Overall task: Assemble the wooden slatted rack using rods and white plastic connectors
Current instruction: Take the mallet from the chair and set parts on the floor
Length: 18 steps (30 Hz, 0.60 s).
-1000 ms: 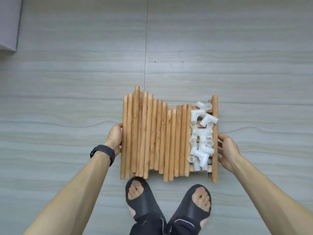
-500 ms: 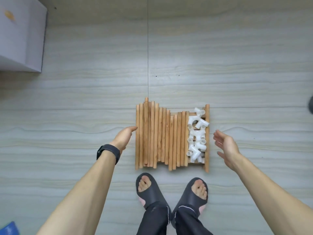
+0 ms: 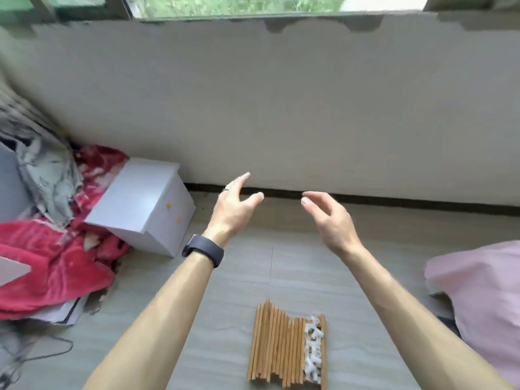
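A bundle of wooden rods [image 3: 277, 344] lies side by side on the floor near the bottom of the head view. A heap of white plastic connectors [image 3: 313, 349] rests along its right side, bordered by one more rod. My left hand [image 3: 235, 206], with a black wristband and a ring, is raised in the air with fingers loosely spread, holding nothing. My right hand [image 3: 330, 219] is raised opposite it, fingers relaxed and empty. Both hands are well above and beyond the rods.
A white box [image 3: 146, 212] stands on the floor at the left, next to a red blanket [image 3: 53, 266] and grey clothes. A pink cloth [image 3: 478, 299] lies at the right. A pale wall [image 3: 281, 108] runs behind, with a window above.
Both hands have let go of the rod bundle and lifted into the air. The view has tilted up from the floor to the wall, so the bundle now sits lower and smaller.
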Available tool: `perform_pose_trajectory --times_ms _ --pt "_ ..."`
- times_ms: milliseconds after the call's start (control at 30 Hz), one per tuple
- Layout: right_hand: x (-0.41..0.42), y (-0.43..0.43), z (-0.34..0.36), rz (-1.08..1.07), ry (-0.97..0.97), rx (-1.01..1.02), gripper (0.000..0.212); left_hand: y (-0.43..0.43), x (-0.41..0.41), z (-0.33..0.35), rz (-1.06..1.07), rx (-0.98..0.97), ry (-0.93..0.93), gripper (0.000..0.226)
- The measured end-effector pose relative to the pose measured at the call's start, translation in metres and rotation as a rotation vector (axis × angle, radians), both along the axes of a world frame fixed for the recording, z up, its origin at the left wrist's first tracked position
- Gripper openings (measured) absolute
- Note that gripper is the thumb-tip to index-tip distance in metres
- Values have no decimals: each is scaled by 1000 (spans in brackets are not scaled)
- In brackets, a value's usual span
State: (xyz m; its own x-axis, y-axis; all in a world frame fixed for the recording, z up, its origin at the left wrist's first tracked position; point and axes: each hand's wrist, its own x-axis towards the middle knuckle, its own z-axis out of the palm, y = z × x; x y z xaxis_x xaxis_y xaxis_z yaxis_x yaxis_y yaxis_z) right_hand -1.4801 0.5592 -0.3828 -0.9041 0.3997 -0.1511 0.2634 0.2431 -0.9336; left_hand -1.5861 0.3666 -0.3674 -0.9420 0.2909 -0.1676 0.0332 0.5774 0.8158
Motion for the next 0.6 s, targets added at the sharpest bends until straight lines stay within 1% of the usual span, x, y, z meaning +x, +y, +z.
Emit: perform_pose_trajectory --times_ms 33,67,133,167,233,300,367,433,500,600 --pt "2 -13 61 32 104 9 19 -10 8 61 21 44 112 63" --pt "5 -27 110 62 169 37 22 -20 19 112 34 51 201 63" --pt "1 -36 144 77 253 90 31 -21 23 152 39 18 306 65" --pt "4 -45 171 100 335 126 33 -32 31 180 45 9 367 67" --pt "14 -71 220 155 449 232 36 -70 57 235 117 -44 474 73" --pt "20 -100 257 210 543 372 39 -115 81 273 217 -137 582 77" --pt "23 -138 280 273 639 489 40 -170 106 290 339 -214 642 75" --pt "26 -185 287 368 707 544 38 -229 141 291 460 -271 659 73" --pt "32 -244 287 481 765 560 37 -288 182 285 590 -368 639 73" --pt "47 -346 273 690 821 534 37 -380 251 264 807 -483 544 71"
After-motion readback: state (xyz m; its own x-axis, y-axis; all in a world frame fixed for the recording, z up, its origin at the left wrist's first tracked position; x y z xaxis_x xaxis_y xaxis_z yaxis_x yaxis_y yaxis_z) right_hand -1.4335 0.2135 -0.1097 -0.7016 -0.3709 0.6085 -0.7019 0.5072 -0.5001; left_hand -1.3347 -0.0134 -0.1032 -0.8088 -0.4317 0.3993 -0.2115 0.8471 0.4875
